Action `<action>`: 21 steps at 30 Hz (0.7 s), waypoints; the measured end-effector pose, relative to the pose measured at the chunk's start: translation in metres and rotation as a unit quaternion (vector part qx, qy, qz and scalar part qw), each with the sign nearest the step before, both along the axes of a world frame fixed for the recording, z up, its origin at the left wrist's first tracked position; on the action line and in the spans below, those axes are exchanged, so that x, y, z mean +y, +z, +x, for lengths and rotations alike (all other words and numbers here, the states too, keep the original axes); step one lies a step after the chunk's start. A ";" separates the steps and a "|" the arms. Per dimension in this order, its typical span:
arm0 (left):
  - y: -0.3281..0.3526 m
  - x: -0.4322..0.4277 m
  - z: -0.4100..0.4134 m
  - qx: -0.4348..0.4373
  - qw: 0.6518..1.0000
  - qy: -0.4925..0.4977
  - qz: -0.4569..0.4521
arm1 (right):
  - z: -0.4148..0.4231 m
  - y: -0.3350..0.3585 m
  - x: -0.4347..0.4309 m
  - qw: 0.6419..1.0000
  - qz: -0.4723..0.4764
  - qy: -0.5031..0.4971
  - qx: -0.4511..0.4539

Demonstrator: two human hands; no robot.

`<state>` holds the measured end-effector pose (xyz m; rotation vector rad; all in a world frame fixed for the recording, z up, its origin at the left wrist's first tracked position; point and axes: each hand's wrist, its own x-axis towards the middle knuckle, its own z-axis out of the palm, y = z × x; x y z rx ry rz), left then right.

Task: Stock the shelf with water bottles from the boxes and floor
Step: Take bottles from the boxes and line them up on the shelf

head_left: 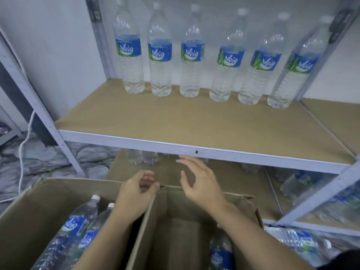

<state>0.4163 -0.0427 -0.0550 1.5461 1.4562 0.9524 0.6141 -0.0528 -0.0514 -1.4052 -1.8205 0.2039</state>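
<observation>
I see six clear water bottles [191,53] with white caps and blue labels, standing in a row at 12 o'clock along the back of the shelf [175,117]. Boxed bottles [76,225] lean in the left box [39,201] at 7 o'clock. My left hand [136,191] is loosely curled and holds nothing. My right hand [196,182] is spread and empty.

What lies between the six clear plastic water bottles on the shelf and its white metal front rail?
Only bare brown shelf board, from the bottles to the rail, in the head view.
</observation>
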 end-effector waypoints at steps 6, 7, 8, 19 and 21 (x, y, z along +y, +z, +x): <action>-0.070 -0.057 0.007 0.154 0.981 0.035 -0.111 | 0.031 -0.090 -0.072 0.952 -0.266 -0.142 -0.050; -0.077 -0.064 0.009 0.183 0.970 0.040 -0.154 | 0.035 -0.105 -0.079 0.934 -0.308 -0.171 -0.049; -0.084 -0.070 0.012 0.208 0.959 0.040 -0.190 | 0.039 -0.119 -0.086 0.917 -0.346 -0.195 -0.046; -0.092 -0.066 0.008 0.358 0.921 -0.017 -0.154 | 0.058 -0.297 -0.129 0.650 -0.617 -0.399 0.192; -0.095 -0.066 0.008 0.347 0.926 -0.011 -0.149 | 0.057 -0.317 -0.138 0.614 -0.622 -0.426 0.235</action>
